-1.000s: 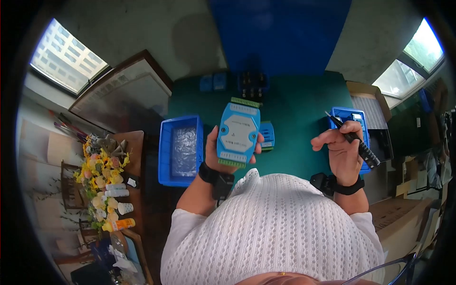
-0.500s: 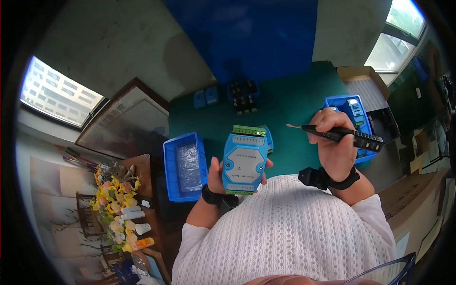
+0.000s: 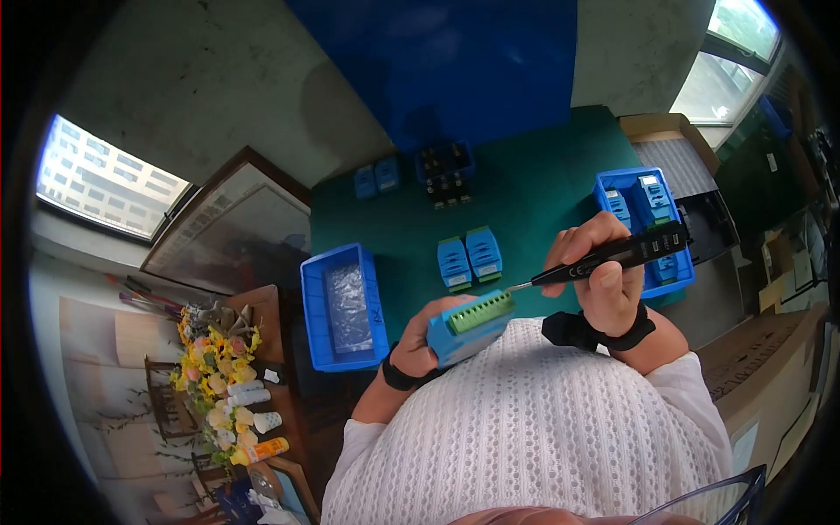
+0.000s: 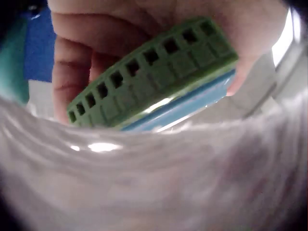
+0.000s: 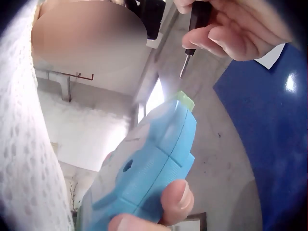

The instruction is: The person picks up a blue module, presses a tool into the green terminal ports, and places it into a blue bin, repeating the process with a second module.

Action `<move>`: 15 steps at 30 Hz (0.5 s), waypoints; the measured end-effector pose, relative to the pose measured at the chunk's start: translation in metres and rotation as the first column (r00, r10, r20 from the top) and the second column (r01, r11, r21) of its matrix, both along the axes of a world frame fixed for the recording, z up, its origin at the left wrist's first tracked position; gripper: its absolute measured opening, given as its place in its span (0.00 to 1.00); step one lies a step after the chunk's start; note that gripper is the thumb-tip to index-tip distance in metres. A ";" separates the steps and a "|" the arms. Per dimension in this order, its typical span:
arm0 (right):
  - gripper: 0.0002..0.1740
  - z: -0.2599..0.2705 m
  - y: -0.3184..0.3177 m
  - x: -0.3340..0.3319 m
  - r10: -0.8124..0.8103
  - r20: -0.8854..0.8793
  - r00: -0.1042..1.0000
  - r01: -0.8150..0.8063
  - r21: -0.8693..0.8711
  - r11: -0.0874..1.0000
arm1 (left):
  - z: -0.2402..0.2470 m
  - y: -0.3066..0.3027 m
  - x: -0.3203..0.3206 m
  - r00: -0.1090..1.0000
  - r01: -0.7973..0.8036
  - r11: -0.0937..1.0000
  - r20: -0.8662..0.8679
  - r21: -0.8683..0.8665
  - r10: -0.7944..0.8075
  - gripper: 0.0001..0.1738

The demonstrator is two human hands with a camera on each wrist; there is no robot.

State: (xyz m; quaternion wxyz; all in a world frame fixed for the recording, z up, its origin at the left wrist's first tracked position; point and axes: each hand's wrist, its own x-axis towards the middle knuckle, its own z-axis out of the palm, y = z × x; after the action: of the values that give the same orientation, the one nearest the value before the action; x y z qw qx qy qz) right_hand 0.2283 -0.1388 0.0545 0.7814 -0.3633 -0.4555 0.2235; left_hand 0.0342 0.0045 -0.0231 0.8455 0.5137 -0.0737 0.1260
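Observation:
My left hand (image 3: pixel 413 343) grips a blue electronic module (image 5: pixel 159 168) by its sides, tilted so that a green terminal block (image 3: pixel 481 313) faces up. The left wrist view shows that block's row of square openings (image 4: pixel 133 67) close up, with the palm behind. In my right hand (image 3: pixel 612 293) a black screwdriver (image 3: pixel 612 257) is held between thumb and fingers. Its metal tip (image 5: pixel 184 67) points at the terminal block's end, a small gap apart in the right wrist view. Two similar blue modules (image 3: pixel 453 262) stand side by side on the green table just beyond.
A blue bin (image 3: pixel 308 306) with clear plastic inside stands to the left. At right, another blue bin (image 3: pixel 604 179) holds several modules, beside an open cardboard box (image 3: pixel 652 127). Black parts (image 3: pixel 448 188) and two blue items (image 3: pixel 376 179) lie toward the back of the table (image 3: pixel 542 192).
The left hand has tipped the module from label-up to terminal block up and moved slightly right. The right hand has brought the screwdriver tip left and down to the block.

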 end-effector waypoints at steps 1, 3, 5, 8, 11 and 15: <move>0.25 0.000 -0.001 0.000 -0.006 -0.002 1.000 0.006 -0.011 1.000 | -0.001 -0.001 0.001 0.999 0.002 0.998 0.035 0.058 -0.004 0.37; 0.25 0.000 -0.003 0.000 -0.008 -0.012 1.000 0.008 -0.008 1.000 | -0.003 -0.004 0.004 0.996 -0.025 0.995 0.083 0.101 0.017 0.40; 0.25 0.000 -0.005 0.001 -0.014 -0.011 1.000 0.014 -0.010 1.000 | -0.003 -0.006 0.007 0.991 -0.061 0.987 0.127 0.152 0.042 0.40; 0.25 -0.003 -0.008 0.001 -0.025 0.012 1.000 0.026 -0.027 0.999 | 0.003 -0.006 0.009 0.983 -0.118 0.968 0.167 0.221 0.082 0.38; 0.25 -0.004 -0.009 0.001 -0.037 0.031 0.999 0.038 -0.050 0.998 | 0.002 -0.004 0.007 0.980 -0.154 0.955 0.160 0.252 0.116 0.38; 0.24 -0.005 -0.006 -0.002 -0.056 0.033 0.998 0.057 -0.052 0.997 | 0.003 -0.004 0.006 0.979 -0.176 0.941 0.154 0.290 0.135 0.38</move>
State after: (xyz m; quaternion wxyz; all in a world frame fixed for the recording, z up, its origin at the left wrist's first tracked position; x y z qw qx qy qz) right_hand 0.2259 -0.1448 0.0490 0.7703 -0.4001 -0.4512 0.2075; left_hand 0.0405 0.0005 -0.0198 0.7375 0.6317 -0.1071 0.2134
